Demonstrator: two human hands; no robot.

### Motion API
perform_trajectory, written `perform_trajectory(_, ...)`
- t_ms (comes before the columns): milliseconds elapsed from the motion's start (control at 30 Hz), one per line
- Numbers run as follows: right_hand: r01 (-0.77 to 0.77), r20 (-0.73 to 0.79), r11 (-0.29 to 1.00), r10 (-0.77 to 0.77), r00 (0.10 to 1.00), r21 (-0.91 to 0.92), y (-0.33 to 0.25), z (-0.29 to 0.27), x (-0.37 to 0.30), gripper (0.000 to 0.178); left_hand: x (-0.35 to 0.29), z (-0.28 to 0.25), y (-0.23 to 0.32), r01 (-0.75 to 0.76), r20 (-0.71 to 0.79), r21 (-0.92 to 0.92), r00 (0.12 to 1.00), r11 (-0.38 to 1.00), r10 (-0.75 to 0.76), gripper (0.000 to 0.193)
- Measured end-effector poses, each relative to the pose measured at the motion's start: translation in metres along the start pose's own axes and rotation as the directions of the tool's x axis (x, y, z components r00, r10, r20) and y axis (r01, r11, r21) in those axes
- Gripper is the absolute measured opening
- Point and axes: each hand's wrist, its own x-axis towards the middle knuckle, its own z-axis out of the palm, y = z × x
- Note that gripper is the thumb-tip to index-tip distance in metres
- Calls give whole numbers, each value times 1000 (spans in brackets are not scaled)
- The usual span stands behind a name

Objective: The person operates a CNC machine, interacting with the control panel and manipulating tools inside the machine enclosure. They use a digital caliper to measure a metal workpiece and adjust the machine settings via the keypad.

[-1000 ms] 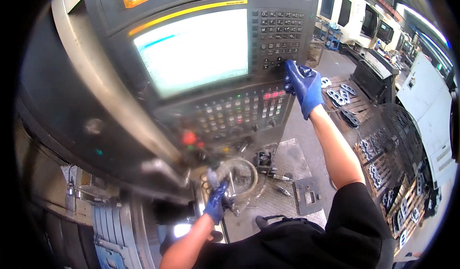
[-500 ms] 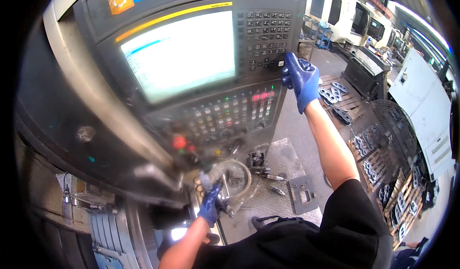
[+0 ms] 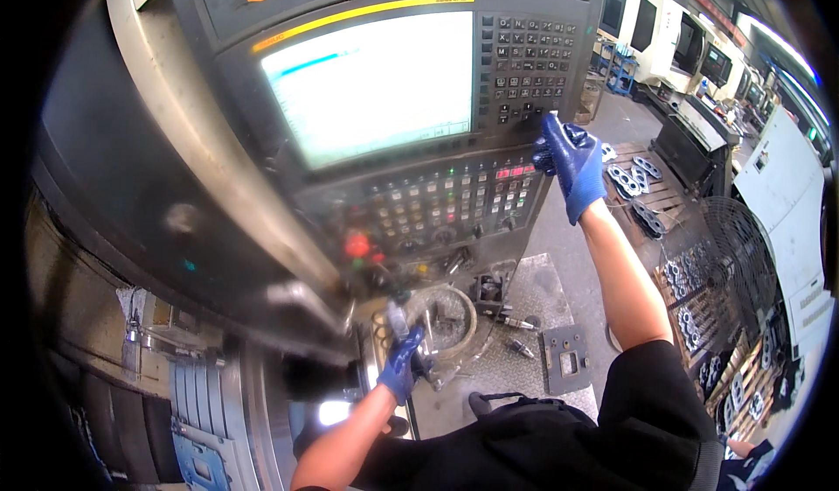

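Note:
A machine control panel (image 3: 376, 89) with a bright screen fills the upper middle. My right hand (image 3: 572, 163), in a blue coated glove, is at the lower right corner of its black keypad (image 3: 533, 58). One digit points up with its tip at a pale key, while the other fingers are curled with nothing visible in them. Below the panel, my gloved left hand (image 3: 404, 364) closes round something blurred. A pale grey elongated piece (image 3: 398, 320) sticks up beside its fingers. A round ring-shaped tray (image 3: 472, 320) lies just right of that hand.
A red knob (image 3: 357, 244) projects from the lower panel. Metal tool holders (image 3: 522, 323) and a dark square-holed plate (image 3: 566, 360) lie on a metal surface. Pallets (image 3: 669, 215) with metal parts and a fan (image 3: 738, 272) stand at the right. A person's arm shows at lower right.
The whole scene has shifted right in view. Relative to the keypad, my right hand has moved slightly left and down, its tip now at the pale key. My left hand stays closed.

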Motion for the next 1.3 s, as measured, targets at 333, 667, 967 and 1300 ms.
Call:
perform_trajectory(333, 118, 74, 993, -116, 990, -15, 15, 4, 6, 31, 3, 1, -1, 1, 15, 7, 1000, 1000, -1, 55)
perform_trajectory(667, 114, 48, 989, -110, 993, -95, 12, 9, 9, 33, 3, 1, -2, -59, -4, 93, 998, 994, 60, 43)
perform_trajectory(967, 113, 47, 975, -106, 993, -191, 16, 4, 15, 32, 8, -6, -8, -14, -48, 85, 999, 996, 18, 50)
perform_trajectory(1300, 95, 23, 989, -93, 995, -113, 11, 10, 9, 33, 2, 3, -1, -6, -46, 73, 999, 997, 9, 37)
